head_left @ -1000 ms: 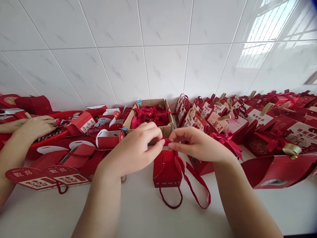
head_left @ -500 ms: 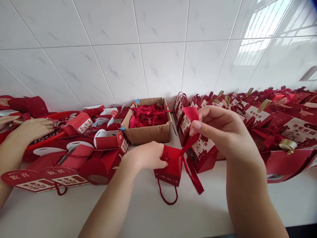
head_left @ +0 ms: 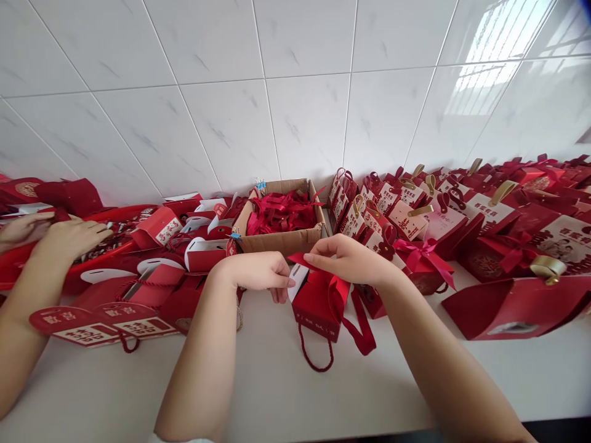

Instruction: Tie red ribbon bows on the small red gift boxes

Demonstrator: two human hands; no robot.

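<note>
On your white table (head_left: 268, 387), seen from the red box (head_left: 316, 311) before you, finished-looking boxes (head_left: 443, 227) crowd two o'clock and the carton (head_left: 277, 243) sits at eleven. Your left hand (head_left: 261, 272), at ten o'clock, touches the box's white flap (head_left: 299, 278); whether it pinches, I cannot tell. Your right hand (head_left: 346, 258), at one o'clock, pinches the ribbon (head_left: 364, 338) between thumb and fingers. The cord (head_left: 318, 369) loops out at six.
</note>
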